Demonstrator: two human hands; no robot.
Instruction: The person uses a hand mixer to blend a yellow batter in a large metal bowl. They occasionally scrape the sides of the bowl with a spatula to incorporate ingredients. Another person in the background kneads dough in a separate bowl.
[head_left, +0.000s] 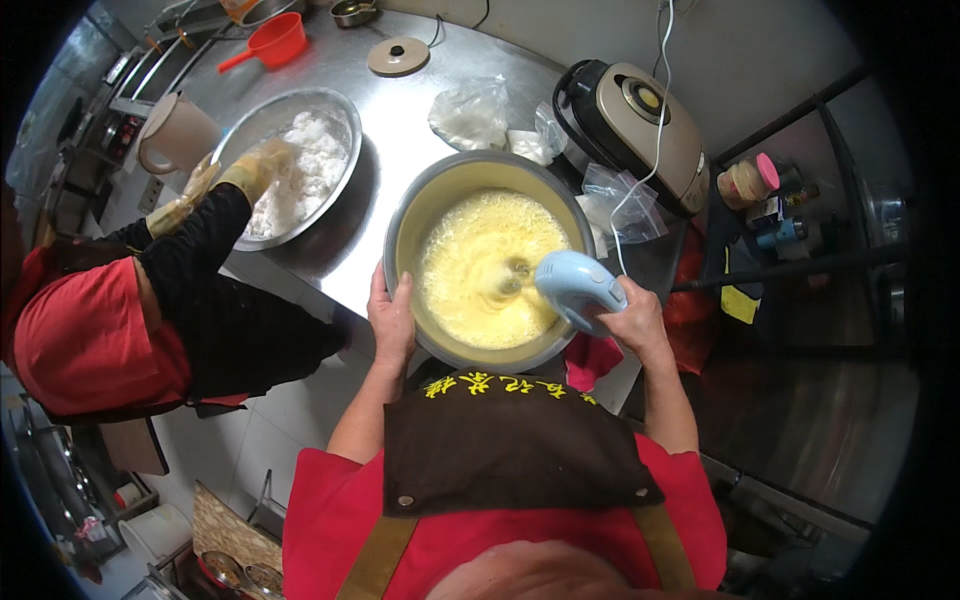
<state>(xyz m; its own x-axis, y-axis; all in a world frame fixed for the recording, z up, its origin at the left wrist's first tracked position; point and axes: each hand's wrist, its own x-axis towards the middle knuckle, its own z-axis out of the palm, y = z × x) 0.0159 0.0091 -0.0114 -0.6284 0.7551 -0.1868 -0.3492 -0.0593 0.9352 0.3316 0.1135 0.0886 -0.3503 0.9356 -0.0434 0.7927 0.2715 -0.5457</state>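
My right hand (636, 315) grips the handle of a light blue electric hand mixer (574, 281) with a white cord. Its beaters, blurred, dip into a frothy yellow liquid (480, 225) that swirls around them. The liquid fills the lower part of a large deep metal bowl (409, 202) at the edge of the steel table. At the bowl's left side, my left hand (392, 311) holds the wall, with the thumb on the near side of the rim.
A co-worker's gloved hands (251, 172) work white powder in a metal basin (352, 161) at the left. Plastic bags (471, 112), a rice cooker (652, 127), a round lid (398, 56), a red dipper (277, 41) and a beige jug (180, 135) stand around on the steel table (390, 112).
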